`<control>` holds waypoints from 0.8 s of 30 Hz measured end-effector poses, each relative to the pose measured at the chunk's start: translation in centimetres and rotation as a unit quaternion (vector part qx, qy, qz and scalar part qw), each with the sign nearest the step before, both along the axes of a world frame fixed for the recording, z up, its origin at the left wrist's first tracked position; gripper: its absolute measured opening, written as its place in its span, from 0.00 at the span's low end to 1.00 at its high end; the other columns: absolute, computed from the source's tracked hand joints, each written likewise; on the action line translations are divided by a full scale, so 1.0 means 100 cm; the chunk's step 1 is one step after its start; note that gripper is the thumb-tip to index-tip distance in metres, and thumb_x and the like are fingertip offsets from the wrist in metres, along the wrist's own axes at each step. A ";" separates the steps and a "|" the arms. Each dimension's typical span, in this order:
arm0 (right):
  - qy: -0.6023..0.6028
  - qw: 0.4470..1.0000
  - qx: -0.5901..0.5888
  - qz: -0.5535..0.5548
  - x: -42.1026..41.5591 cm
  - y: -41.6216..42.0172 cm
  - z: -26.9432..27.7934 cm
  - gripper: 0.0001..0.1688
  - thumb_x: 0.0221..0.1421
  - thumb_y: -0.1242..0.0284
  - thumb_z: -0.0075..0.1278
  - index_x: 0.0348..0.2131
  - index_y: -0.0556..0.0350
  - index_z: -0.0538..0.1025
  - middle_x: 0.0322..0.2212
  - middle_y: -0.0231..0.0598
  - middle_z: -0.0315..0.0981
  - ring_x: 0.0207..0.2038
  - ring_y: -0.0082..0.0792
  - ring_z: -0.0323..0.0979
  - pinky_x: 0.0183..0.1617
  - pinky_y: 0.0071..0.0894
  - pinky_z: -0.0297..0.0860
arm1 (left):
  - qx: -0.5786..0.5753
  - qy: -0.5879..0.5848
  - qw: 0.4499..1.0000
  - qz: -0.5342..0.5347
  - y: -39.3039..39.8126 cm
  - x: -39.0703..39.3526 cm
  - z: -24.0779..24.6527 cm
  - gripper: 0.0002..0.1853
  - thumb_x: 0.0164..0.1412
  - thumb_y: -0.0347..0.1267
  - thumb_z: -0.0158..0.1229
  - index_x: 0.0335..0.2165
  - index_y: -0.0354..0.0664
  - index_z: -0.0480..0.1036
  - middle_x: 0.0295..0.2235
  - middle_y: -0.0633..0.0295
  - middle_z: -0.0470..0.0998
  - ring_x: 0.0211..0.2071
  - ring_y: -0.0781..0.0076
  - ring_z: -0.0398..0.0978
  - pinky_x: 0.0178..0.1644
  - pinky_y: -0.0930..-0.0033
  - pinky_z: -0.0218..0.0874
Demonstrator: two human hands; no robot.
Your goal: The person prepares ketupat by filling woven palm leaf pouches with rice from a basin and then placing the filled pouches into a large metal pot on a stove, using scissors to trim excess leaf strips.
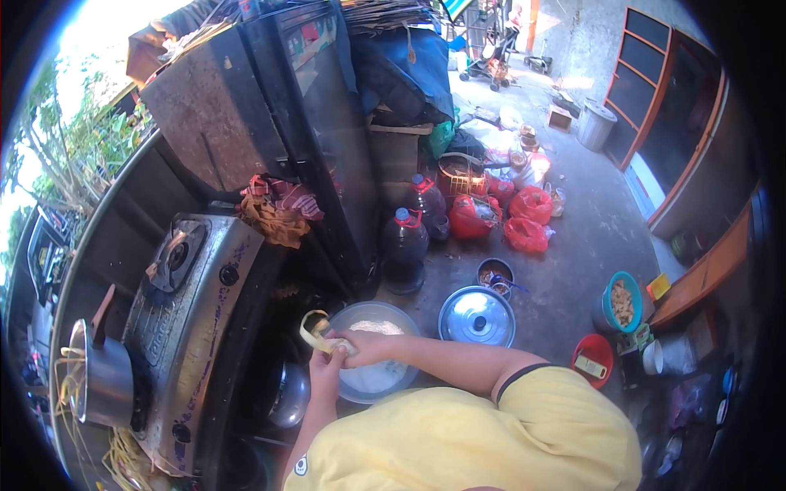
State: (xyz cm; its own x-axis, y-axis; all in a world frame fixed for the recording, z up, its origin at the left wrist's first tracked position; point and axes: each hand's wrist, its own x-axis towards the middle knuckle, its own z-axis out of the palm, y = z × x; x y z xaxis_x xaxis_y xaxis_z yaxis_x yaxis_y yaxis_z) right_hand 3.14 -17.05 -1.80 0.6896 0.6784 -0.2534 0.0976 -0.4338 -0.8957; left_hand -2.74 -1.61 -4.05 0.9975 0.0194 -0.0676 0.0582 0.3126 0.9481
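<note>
My left hand (326,366) and my right hand (362,348) meet low in front of me, both gripping a pale, folded leaf-like strip (314,344). The strip curls into an open loop at its upper left end, with something dark and yellowish inside that I cannot make out. Beneath and to the right of my hands stands a translucent plastic basin (408,325) holding a whitish substance. A round metal lid (476,317) with a dark knob lies right of the basin. Behind it a small pot (495,270) holds brown food and a blue spoon.
A two-burner gas stove (184,344) at left carries a metal saucepan (109,383). Large bottles (405,251) and red plastic bags (530,205) stand ahead. A teal bowl (621,302) of pale pieces and a red bowl (593,361) are at right. Farther back stands a stroller (491,67).
</note>
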 end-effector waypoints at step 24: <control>-0.104 0.993 0.049 -0.012 -0.011 -0.002 0.007 0.44 0.42 0.58 0.59 0.52 0.62 0.60 0.45 0.55 0.66 0.49 0.49 0.66 0.52 0.38 0.62 | -0.029 0.006 1.000 -0.002 0.003 0.006 -0.001 0.22 0.59 0.32 0.55 0.51 0.36 0.65 0.46 0.59 0.71 0.46 0.71 0.69 0.53 0.71 0.58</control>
State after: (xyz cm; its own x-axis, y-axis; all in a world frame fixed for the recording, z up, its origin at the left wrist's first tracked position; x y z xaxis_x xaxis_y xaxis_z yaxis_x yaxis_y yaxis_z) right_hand 2.05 -17.27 -1.11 0.7366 0.6753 -0.0374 0.2762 -0.3508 -0.8948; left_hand -2.12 -1.32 -4.20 0.9967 0.0109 -0.0802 0.0706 0.3674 0.9274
